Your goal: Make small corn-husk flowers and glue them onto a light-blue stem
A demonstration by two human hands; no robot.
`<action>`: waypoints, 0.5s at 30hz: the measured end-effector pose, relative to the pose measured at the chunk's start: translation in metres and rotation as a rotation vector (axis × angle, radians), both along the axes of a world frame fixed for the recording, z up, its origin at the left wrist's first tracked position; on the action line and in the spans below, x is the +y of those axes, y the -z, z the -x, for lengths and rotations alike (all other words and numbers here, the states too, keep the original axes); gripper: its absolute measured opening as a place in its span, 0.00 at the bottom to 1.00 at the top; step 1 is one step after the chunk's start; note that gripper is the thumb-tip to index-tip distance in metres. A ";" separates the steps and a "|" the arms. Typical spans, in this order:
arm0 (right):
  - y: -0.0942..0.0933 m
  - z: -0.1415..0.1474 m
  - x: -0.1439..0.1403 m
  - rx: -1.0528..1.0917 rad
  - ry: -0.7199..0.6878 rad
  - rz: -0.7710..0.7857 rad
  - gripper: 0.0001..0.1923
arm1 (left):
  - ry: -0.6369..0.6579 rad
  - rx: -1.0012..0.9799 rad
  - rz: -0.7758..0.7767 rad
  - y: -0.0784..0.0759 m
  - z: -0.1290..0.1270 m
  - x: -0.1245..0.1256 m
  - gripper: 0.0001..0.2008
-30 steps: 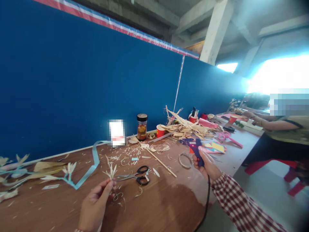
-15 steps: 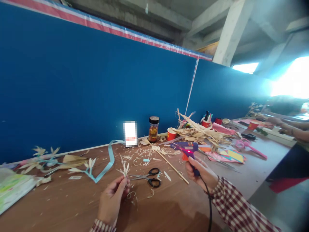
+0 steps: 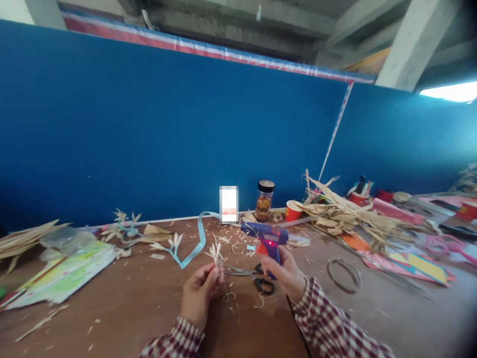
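My left hand (image 3: pixel 197 294) is closed, pinching a small pale flower of dried husk strips (image 3: pixel 215 254) upright between thumb and fingertips. Wrapped round the handle of a blue glue gun (image 3: pixel 263 232), my right hand (image 3: pixel 286 274) sits to the right of the flower. The gun's orange trigger shows, a red light glows on its body, and its nozzle points left, above and apart from the flower. Black-handled scissors (image 3: pixel 265 286) lie on the table between my hands, partly behind the right one. Left of the flower lie a light blue ribbon (image 3: pixel 201 234) and a blue-stemmed husk flower (image 3: pixel 175 246).
Husk scraps litter the brown table (image 3: pixel 141 308). A dark-lidded jar (image 3: pixel 264 201), a red paper cup (image 3: pixel 293 212) and a heap of dried husks (image 3: pixel 346 216) stand along the blue partition (image 3: pixel 167 124). A metal ring (image 3: pixel 343 276) and coloured paper (image 3: pixel 417 266) lie right; a green-white packet (image 3: pixel 70 273) left.
My right hand has brought the glue gun leftward, closer to the husk flower. The view has swung left, so the table's things appear further right. My left hand still pinches the flower.
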State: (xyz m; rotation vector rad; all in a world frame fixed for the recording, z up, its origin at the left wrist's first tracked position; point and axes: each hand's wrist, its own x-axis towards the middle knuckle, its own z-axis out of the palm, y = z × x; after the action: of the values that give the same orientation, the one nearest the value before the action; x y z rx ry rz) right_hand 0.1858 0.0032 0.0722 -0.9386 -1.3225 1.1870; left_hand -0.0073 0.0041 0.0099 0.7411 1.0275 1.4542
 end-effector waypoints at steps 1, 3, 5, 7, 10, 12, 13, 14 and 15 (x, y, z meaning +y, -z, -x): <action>0.004 0.003 0.000 -0.069 0.028 -0.024 0.14 | -0.010 0.000 0.002 0.000 0.001 0.001 0.15; 0.011 0.008 0.000 -0.165 0.037 -0.051 0.14 | -0.022 -0.010 0.020 -0.002 0.003 0.002 0.14; 0.019 0.012 0.000 -0.196 -0.028 -0.038 0.16 | -0.028 -0.017 0.056 -0.005 0.004 0.003 0.14; 0.027 0.015 -0.001 -0.188 -0.110 0.003 0.19 | -0.031 0.006 0.097 -0.007 0.005 0.003 0.15; 0.038 0.018 -0.003 -0.114 -0.178 0.046 0.19 | -0.030 0.074 0.121 -0.010 0.005 0.002 0.15; 0.043 0.019 -0.004 -0.059 -0.187 0.049 0.19 | -0.026 0.111 0.120 -0.010 0.005 0.001 0.16; 0.046 0.019 -0.005 -0.040 -0.184 0.051 0.19 | -0.028 0.126 0.121 -0.010 0.005 0.001 0.17; 0.048 0.019 -0.006 -0.031 -0.179 0.054 0.19 | -0.031 0.138 0.124 -0.010 0.005 0.000 0.17; 0.049 0.018 -0.007 -0.030 -0.179 0.059 0.20 | -0.032 0.147 0.127 -0.009 0.004 0.000 0.17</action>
State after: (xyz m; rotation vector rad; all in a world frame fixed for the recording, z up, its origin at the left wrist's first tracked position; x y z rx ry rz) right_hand 0.1674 -0.0034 0.0231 -0.8973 -1.4256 1.3599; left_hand -0.0116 0.0042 0.0193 0.7508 1.2376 1.3637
